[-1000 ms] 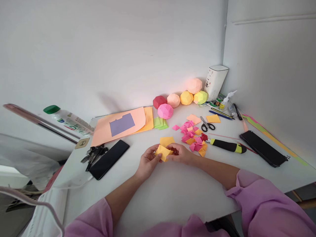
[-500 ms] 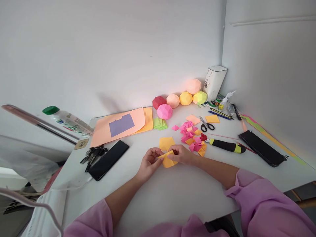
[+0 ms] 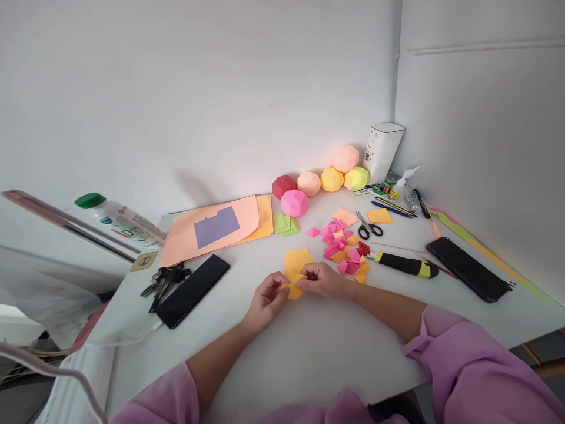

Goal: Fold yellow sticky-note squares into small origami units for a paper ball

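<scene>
Yellow paper (image 3: 293, 292), showing less of its face than a second ago, sits over the table (image 3: 309, 347) between the left hand (image 3: 266, 299), thumb and fingertips nearly closed on one edge, and the right hand (image 3: 325, 280), pinching the other, which suggests folding continues.

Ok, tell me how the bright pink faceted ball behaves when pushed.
Roundish but faceted, the bright pink ball would probably roll haltingly. It looks like paper, so likely light and easily dented. Pushed toward the wall, it might nudge the red ball.
</scene>
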`<state>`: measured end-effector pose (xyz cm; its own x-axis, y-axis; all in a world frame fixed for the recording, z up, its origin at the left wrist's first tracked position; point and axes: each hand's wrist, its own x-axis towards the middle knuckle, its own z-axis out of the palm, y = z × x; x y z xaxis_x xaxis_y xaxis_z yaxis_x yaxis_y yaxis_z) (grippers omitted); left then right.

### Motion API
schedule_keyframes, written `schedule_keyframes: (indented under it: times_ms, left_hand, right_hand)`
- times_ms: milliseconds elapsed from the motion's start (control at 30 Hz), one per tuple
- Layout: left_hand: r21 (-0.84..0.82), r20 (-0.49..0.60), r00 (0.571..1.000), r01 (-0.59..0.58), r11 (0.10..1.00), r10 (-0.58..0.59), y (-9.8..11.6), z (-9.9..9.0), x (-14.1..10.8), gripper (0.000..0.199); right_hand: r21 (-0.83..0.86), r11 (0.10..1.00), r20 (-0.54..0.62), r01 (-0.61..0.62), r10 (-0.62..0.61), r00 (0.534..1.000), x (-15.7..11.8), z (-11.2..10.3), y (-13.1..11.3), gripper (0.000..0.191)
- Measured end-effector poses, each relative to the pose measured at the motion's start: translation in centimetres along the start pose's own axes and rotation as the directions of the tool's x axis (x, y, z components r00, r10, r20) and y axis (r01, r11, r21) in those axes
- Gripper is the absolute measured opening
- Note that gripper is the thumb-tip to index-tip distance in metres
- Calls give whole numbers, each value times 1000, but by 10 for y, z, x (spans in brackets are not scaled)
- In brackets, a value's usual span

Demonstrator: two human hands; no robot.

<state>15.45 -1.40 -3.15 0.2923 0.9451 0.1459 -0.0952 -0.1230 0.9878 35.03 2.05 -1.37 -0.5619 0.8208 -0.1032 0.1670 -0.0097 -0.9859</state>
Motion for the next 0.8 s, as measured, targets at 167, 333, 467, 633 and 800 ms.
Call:
schedule_keyframes:
  times_ms: [167,333,467,633,800]
  left_hand:
    - [128,62,988,-146,981,139,0,2,2,25]
    - [117,20,989,-149,982,148,-5,1,3,31]
    - [76,-17,995,-94,993,95,-7,2,2,34]
    - [118,-61,997,-33,992,40,-7,4,3,33]
    - [240,-75,997,-17,971,36,-6,5,3,30]
  right_hand:
    - [-7,1000,14,-28,28,1000,0,0,2,28]
    - [24,1000,-30,-4,5,1000,-2,1,1,27]
    - [65,998,-63,8,-4,998,-3,2,1,28]
    - [95,995,-145,42,-28,989,-3,4,4,29]
    - [102,990,-178,101,-81,981,-3,6,3,28]
